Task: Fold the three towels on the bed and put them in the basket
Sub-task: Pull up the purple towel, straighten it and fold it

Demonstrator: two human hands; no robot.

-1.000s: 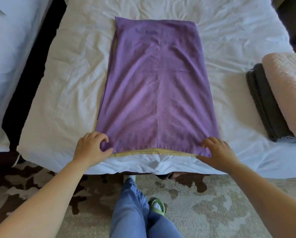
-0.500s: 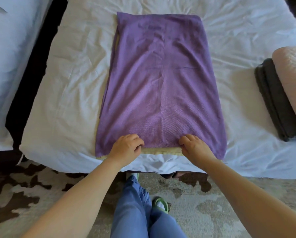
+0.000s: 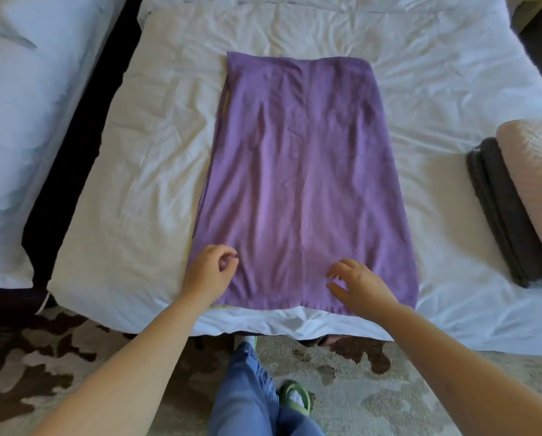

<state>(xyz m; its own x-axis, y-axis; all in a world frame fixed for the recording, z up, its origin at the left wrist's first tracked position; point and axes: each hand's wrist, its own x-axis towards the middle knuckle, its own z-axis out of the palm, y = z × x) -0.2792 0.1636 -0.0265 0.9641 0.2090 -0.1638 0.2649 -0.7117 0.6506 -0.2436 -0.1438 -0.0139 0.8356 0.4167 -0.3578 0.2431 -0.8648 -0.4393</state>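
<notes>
Both hands have left the near hem of the purple towel (image 3: 301, 184) and are now over its near end: the left hand (image 3: 211, 272) loosely curled with no cloth in it, the right hand (image 3: 360, 286) spread and relaxed, gripping nothing. That towel lies flat, lengthwise on the bed (image 3: 156, 171). By the bed's right edge a folded dark grey towel (image 3: 502, 215) touches a pink towel (image 3: 537, 184)

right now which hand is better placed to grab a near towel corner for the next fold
Left. The left hand is over the near-left corner of the towel; the right hand hovers open, well inside its corner.
</notes>
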